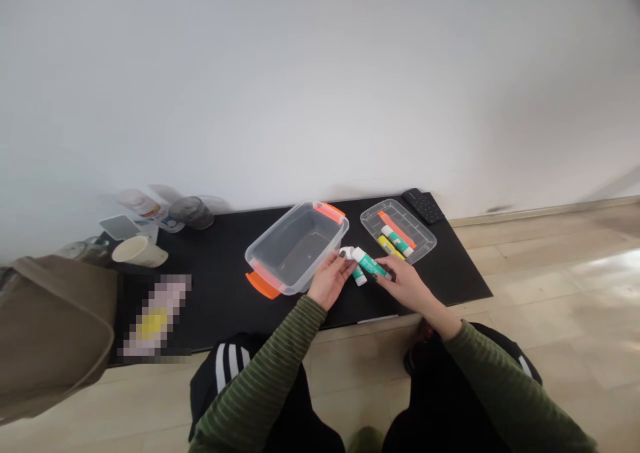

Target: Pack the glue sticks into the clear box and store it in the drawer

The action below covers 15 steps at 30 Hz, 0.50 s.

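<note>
No text is readable; the marks on the green-and-white glue stick (371,264) and white bottle (151,210) are too small.

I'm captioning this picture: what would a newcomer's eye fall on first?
Probably the clear box with orange clips, midway along the black table. Then the green-and-white tube in the right hand, its white end close to the left hand, beside the box. Farther right, a yellow stick and an orange piece stand out on a clear tray.

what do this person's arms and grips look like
The left grip and right grip are ungloved, with dark-looking nails. Both arms wear long green sleeves reaching about the wrists; ribbed lines show clearly on the left one.
</note>
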Each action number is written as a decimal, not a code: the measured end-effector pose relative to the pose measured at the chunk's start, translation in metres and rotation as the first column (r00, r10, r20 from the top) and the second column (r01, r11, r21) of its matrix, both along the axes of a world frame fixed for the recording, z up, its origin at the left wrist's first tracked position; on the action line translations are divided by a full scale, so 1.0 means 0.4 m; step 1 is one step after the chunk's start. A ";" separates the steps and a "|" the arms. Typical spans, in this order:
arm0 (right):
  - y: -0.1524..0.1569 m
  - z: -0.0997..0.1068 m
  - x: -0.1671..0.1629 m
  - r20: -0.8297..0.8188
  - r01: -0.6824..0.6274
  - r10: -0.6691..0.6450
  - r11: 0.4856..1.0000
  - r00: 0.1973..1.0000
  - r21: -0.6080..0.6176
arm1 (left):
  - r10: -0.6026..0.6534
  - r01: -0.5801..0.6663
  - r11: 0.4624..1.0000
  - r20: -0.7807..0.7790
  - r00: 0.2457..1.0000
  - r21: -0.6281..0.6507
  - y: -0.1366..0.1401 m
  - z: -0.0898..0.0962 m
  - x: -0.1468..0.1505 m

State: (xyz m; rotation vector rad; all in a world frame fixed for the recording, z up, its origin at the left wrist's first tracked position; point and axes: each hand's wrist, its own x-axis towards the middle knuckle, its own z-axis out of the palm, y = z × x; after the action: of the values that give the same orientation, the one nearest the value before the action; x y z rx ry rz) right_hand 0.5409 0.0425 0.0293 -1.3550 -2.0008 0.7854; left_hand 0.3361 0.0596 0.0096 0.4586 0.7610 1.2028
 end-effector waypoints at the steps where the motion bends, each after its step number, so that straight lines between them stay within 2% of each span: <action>1: -0.001 0.002 0.002 0.002 -0.008 0.008 1.000 1.000 0.022 | -0.008 0.008 1.000 -0.019 1.000 0.014 -0.001 0.002 -0.001; 7: -0.002 0.011 0.014 -0.018 0.005 -0.003 0.994 1.000 0.105 | 0.007 -0.004 0.999 -0.085 0.996 0.034 -0.006 0.011 -0.004; 15: -0.006 0.017 0.011 -0.036 0.008 -0.004 0.991 0.999 0.133 | -0.020 0.027 0.998 -0.120 0.993 0.057 -0.012 0.010 0.003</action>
State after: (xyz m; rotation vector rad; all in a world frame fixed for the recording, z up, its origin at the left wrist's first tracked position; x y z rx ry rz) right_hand 0.5454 0.0400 0.0363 -1.2618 -1.9836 0.6564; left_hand 0.3374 0.0547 0.0135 0.5903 0.8222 1.1857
